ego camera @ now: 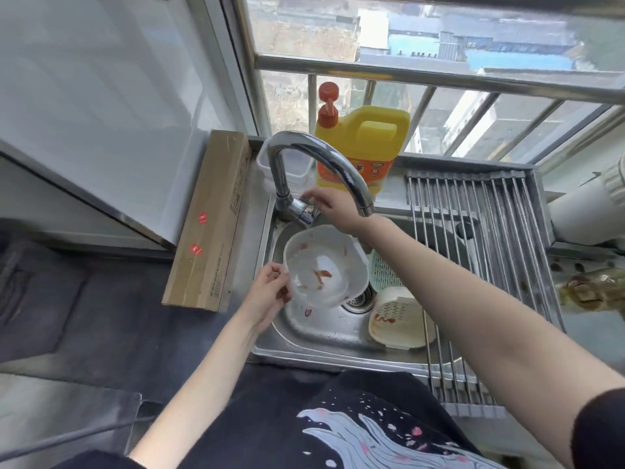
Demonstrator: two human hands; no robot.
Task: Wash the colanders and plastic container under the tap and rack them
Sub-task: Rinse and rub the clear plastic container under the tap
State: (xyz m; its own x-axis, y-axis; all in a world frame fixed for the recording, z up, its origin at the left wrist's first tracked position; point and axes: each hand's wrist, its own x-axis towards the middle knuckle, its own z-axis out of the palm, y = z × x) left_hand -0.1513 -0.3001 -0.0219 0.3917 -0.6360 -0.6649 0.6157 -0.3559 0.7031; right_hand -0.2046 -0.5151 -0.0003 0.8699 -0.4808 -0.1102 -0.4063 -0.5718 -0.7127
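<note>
Black fabric of my shirt (pixel 382 431), printed with a pale wave, fills the bottom edge, and both my bare forearms reach out over it toward a stainless steel sink (pixel 304 336). My left hand (pixel 269 296) pinches the near-left rim of a clear plastic container (pixel 324 265) smeared with red sauce, thumb curled over the edge, holding it tilted above the sink basin, to the left of the drain strainer (pixel 358 301). My right hand (pixel 333 209) reaches under the curved chrome tap (pixel 321 157), fingertips closed on the tap lever (pixel 307 201) at its base. No water is visible running. Two colanders lie in the basin to the right of the container: a pale green slotted plastic one (pixel 384 272), partly under my right forearm, and a cream plastic one (pixel 399 316) stained red, touching it. A metal roll-up drying rack (pixel 480 238) spans the sink's right side. A yellow detergent jug with an orange pump (pixel 363 143) stands behind the tap.
</note>
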